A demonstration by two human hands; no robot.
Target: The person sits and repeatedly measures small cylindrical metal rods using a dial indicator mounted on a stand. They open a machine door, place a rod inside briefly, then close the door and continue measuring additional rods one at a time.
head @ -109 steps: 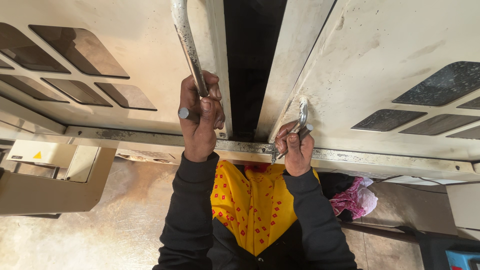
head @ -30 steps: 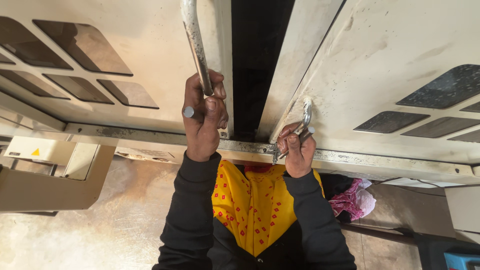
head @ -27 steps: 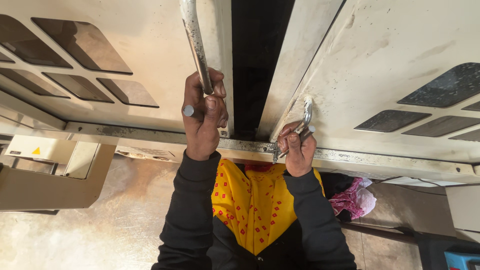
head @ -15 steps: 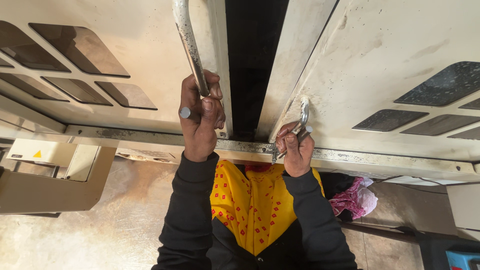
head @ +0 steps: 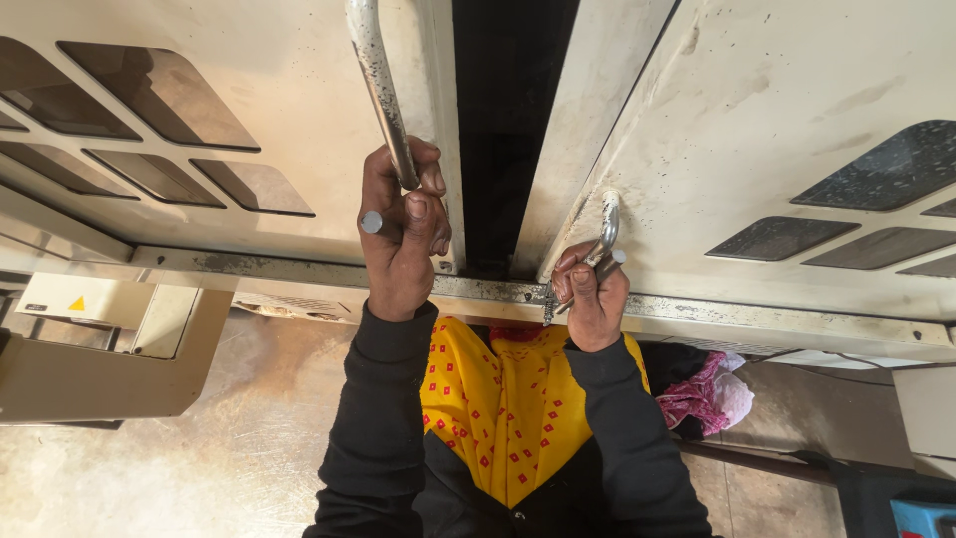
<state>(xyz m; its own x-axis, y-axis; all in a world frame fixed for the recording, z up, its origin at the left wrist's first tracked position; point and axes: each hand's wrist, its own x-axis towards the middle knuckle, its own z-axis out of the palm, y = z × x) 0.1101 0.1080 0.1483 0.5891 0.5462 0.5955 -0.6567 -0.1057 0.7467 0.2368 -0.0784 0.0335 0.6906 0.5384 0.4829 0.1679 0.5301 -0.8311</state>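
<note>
Left hand (head: pixel 398 239) wrapped fully closed around lower end of metal bar handle (head: pixel 383 90) on the left cabinet door (head: pixel 199 60); bar rises above the fist. Right hand (head: pixel 590 294) pinched shut on a small metal latch pin (head: pixel 605 224) at the bottom edge of the right cabinet door (head: pixel 777 90), just above the fingers; a threaded end shows below them. Dark gap between doors, between both hands.

Risks, judged: pin is small and greasy-looking, could slip from the pinch and drop past the frame rail (head: pixel 757 319). If either door swings shut, fingers near the gap could get caught.
</note>
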